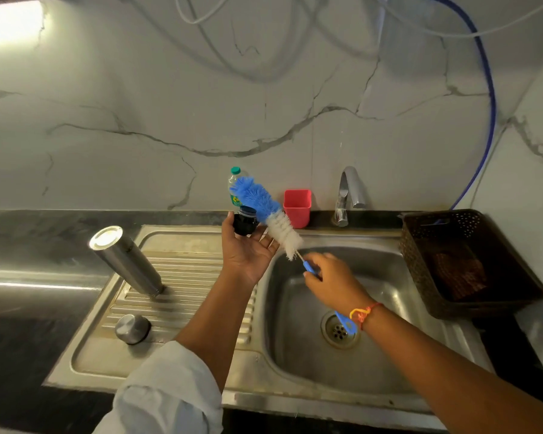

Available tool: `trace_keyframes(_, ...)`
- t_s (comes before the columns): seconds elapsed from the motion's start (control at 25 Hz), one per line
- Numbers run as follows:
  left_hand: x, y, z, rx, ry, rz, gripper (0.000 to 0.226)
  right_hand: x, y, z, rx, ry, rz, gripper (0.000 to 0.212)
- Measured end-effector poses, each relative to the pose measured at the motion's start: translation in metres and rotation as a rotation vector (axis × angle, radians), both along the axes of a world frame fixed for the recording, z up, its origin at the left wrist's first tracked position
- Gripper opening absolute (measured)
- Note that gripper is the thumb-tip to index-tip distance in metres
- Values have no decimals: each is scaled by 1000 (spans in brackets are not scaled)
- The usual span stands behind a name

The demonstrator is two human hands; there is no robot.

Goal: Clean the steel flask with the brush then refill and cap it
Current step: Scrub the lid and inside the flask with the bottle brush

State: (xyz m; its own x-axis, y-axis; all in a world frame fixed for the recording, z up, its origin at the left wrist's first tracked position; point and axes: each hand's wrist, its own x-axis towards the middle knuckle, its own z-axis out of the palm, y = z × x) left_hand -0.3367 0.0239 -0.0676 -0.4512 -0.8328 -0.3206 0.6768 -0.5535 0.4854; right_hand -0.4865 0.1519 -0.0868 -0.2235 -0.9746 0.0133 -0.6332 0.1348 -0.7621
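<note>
Your left hand [248, 249] pinches the stopper [245, 223], and your right hand [333, 277] grips the brush [264, 208] by its handle. The flask [126, 261] stands mouth-down; it's rigid steel, probably wet and slippery, so grab it mid-body.

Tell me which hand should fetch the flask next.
Left, likely: the flask stands upended nearer the left hand, which holds only a black stopper; the right hand grips the brush.

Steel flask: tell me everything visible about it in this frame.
The steel flask is a plain cylinder of brushed, shiny metal. It stands inverted on the ribbed drainboard, left of the basin, flat base up and neck end down, its mouth hidden. Only the drainboard touches it; a round steel cap lies apart, nearer the camera.
</note>
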Motion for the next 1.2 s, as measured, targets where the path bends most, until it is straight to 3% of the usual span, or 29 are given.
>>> trace_keyframes(0.08,6,-2,-1,0,-10,-7,55,0,-10,-2,106,-106,-25,15)
trace_keyframes(0.2,22,-7,-4,22,-14,16,57,-4,-18,-7,105,-174,-114,8)
trace_keyframes(0.44,59,-32,-8,19,-109,149,33,7,14,7,42,68,-167,36)
trace_keyframes(0.68,67,-46,-15,-176,-153,52,40,36,25,0,107,248,-165,45)
trace_keyframes(0.88,68,-43,-20,-161,-45,39,46,37,16,8,142,204,-186,45)
trace_keyframes(1.08,72,-49,-23,-138,-54,150,44,39,23,16,41,129,-275,44)
trace_keyframes(1.2,69,-43,-18,-186,-96,175,41,31,31,16,-3,228,-234,42)
